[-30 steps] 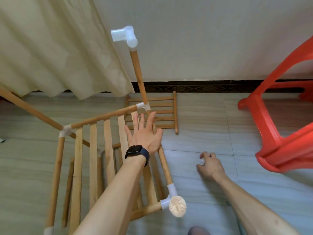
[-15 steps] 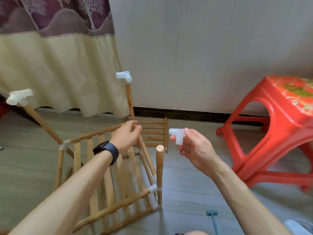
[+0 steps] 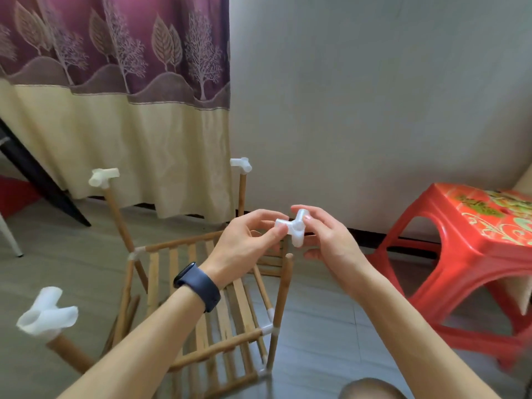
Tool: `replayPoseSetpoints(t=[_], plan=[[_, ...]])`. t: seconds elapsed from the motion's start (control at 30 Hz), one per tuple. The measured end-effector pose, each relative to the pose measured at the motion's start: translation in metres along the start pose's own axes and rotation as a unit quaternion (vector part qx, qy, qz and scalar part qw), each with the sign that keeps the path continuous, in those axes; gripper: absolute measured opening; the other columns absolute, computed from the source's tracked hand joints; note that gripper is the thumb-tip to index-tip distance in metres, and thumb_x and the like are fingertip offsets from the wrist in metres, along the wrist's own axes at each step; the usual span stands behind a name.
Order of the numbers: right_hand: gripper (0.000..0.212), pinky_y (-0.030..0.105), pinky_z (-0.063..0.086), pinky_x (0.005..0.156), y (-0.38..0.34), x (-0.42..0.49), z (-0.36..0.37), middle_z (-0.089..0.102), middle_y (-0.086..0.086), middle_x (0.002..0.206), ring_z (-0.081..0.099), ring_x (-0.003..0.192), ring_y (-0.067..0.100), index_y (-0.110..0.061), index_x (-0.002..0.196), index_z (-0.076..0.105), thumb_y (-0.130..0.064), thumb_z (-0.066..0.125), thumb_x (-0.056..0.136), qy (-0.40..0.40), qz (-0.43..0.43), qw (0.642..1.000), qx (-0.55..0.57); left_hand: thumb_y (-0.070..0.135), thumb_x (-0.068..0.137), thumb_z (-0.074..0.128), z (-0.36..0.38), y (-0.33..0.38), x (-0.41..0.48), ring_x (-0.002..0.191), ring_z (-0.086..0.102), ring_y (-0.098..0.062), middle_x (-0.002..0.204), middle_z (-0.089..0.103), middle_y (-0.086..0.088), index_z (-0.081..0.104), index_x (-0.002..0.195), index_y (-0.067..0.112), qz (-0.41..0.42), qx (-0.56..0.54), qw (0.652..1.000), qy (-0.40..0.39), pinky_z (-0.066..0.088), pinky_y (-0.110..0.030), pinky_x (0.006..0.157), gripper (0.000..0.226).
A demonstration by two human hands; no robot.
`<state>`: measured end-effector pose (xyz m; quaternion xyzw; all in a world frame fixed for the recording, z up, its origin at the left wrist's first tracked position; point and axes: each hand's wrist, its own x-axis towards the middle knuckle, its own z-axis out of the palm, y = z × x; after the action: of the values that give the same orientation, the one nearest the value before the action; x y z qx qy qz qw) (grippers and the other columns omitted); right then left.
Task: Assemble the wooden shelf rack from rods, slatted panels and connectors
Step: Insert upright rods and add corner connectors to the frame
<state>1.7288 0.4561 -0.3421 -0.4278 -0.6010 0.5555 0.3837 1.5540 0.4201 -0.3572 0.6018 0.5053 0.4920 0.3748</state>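
The rack is partly built. A low frame stands on the floor [image 3: 331, 326] with one slatted panel [image 3: 173, 266] fitted between its rails, and four upright rods rise from its corners. Three of them already carry white corner pieces on top: the back right one [image 3: 241, 164], the back left one [image 3: 103, 177] and the near left one [image 3: 47, 313]. The fourth, the near right rod [image 3: 283, 298], is still bare at its top.

The connector [image 3: 293, 226] for that rod is in the air just above and beyond the bare end, not touching it. The left hand [image 3: 244, 246], a dark watch [image 3: 198, 285] on its wrist, pinches one arm of the piece between thumb and fingertips; the right hand [image 3: 331, 243] pinches the other side with curled fingers. They seem to be turning it to line up a socket.

Left to do, by my reckoning: seat this last corner, join the four tops with rails, and fit an upper shelf. A second slatted panel [image 3: 272, 267] lies on the floor behind the hands, mostly hidden.
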Motion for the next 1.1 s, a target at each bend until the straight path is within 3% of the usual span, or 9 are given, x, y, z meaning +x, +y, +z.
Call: replayPoseSetpoints(t=[0.1,0.27,0.37,0.5,0.93,1.03,1.1], plan=[[0.023,0.023,0.049,0.075,0.01,-0.005,0.006,0.074,-0.002,0.109,0.071,0.098,0.014,-0.029,0.122,0.064,-0.036,0.053,0.102,0.012,-0.013,1.0,-0.025,0.031,0.091,0.071,-0.005,-0.004,-0.006,0.093,0.072,-0.013,0.103,0.075,0.004,0.071,0.115,0.02,0.005,0.026,1.0,-0.009,0.059,-0.027,0.079,0.026],[0.038,0.027,0.053,0.087,0.023,-0.01,0.009,0.074,-0.004,0.114,0.07,0.107,0.01,-0.02,0.131,0.059,-0.032,0.065,0.096,-0.001,-0.024,1.0,0.001,0.033,0.085,0.077,-0.01,-0.011,-0.017,0.095,0.071,-0.012,0.101,0.075,0.007,0.072,0.109,0.019,-0.008,0.034,0.999,-0.017,0.06,-0.032,0.082,0.028],[0.03,0.033,0.054,0.095,0.024,-0.011,0.012,0.075,-0.003,0.112,0.07,0.107,0.013,-0.018,0.125,0.064,-0.028,0.063,0.098,-0.003,-0.052,0.999,0.005,0.034,0.082,0.077,-0.013,-0.008,-0.021,0.095,0.072,-0.012,0.102,0.075,0.005,0.072,0.108,0.017,-0.007,0.019,1.0,-0.011,0.06,-0.031,0.081,0.031],[0.028,0.039,0.054,0.098,0.026,-0.011,0.013,0.076,0.001,0.11,0.07,0.107,0.015,-0.017,0.123,0.067,-0.031,0.06,0.099,-0.003,-0.066,0.998,-0.01,0.038,0.077,0.076,-0.014,-0.002,-0.024,0.092,0.073,-0.013,0.099,0.076,0.003,0.073,0.106,0.014,-0.004,0.003,1.0,-0.014,0.058,-0.024,0.075,0.038],[0.025,0.036,0.056,0.093,0.045,-0.008,0.012,0.075,0.003,0.107,0.071,0.102,0.017,-0.017,0.113,0.07,-0.033,0.056,0.101,-0.015,-0.017,1.0,-0.004,0.035,0.079,0.075,-0.011,-0.012,-0.02,0.093,0.073,-0.019,0.1,0.076,-0.002,0.074,0.104,0.012,-0.032,0.009,0.998,-0.046,0.061,-0.032,0.081,0.035],[0.026,0.031,0.056,0.086,0.049,-0.006,0.013,0.074,0.005,0.104,0.07,0.1,0.021,-0.018,0.111,0.07,-0.037,0.056,0.1,-0.03,-0.001,1.0,-0.001,0.045,0.087,0.062,-0.014,-0.022,-0.018,0.086,0.073,-0.024,0.094,0.076,-0.003,0.072,0.101,0.013,-0.072,0.019,0.996,-0.049,0.058,-0.031,0.079,0.037],[0.031,0.035,0.056,0.087,0.048,-0.005,0.015,0.071,0.01,0.107,0.068,0.104,0.027,-0.02,0.109,0.069,-0.046,0.055,0.098,-0.028,0.007,1.0,0.009,0.05,0.094,0.051,-0.018,-0.034,-0.014,0.083,0.072,-0.023,0.091,0.076,-0.002,0.072,0.099,0.016,-0.108,0.035,0.993,-0.014,0.055,-0.029,0.075,0.04]])
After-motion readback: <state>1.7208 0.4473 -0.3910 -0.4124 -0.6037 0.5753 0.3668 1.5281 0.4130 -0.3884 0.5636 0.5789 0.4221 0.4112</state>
